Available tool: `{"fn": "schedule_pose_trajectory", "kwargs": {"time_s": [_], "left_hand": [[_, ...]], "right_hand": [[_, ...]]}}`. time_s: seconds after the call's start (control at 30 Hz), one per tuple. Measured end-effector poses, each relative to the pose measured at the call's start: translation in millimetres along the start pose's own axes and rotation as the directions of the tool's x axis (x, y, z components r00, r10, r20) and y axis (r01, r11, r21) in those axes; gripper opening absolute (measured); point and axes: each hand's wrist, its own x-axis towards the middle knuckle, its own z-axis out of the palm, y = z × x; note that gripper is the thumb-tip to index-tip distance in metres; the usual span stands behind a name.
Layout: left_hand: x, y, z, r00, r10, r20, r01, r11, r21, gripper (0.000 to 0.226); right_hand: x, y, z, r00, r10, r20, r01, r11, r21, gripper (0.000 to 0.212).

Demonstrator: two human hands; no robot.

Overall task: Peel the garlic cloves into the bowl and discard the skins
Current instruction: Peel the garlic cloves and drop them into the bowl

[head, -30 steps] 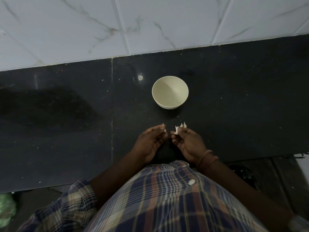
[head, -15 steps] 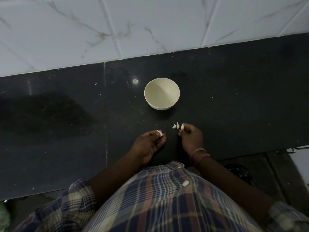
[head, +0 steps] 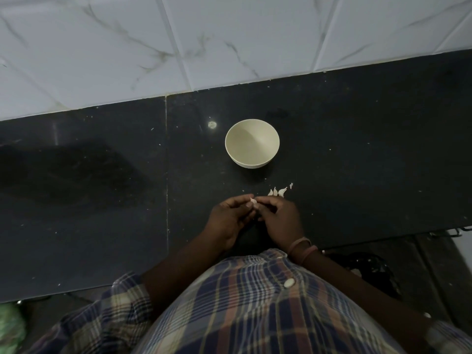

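Observation:
A cream bowl (head: 252, 143) stands on the black counter (head: 102, 200), with nothing visible inside it. Three unpeeled garlic cloves (head: 276, 191) lie in a short row just in front of the bowl, and a small flake of skin (head: 291, 185) lies beside them. My left hand (head: 231, 221) and my right hand (head: 277, 221) meet fingertip to fingertip below the row. Between them they pinch one small garlic clove (head: 253, 200), mostly hidden by the fingers.
A white marble-tiled wall (head: 229, 42) rises behind the counter. The counter's front edge runs along my plaid shirt (head: 255, 307). A dark object (head: 370, 269) sits on the floor at the lower right, and something green (head: 10, 325) at the lower left.
My right hand left the row of cloves on the counter and came back to my left hand. Both now pinch the clove that my left hand held alone.

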Motion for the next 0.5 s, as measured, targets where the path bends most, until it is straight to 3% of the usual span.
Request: {"fn": "schedule_pose_trajectory", "kwargs": {"time_s": [0.27, 0.5], "left_hand": [[-5.7, 3.9, -2.6, 0.996, 0.088, 0.013, -0.089, 0.993, 0.075, 0.013], [-6.7, 2.4, -3.4, 0.999, 0.033, -0.005, -0.032, 0.999, 0.044, 0.017]], "right_hand": [[3.7, -7.7, -4.3, 0.998, 0.02, 0.065, -0.028, 0.991, 0.129, 0.008], [-5.7, -6.0, -4.1, 0.999, -0.027, 0.039, 0.024, 0.997, 0.079, 0.008]]}}
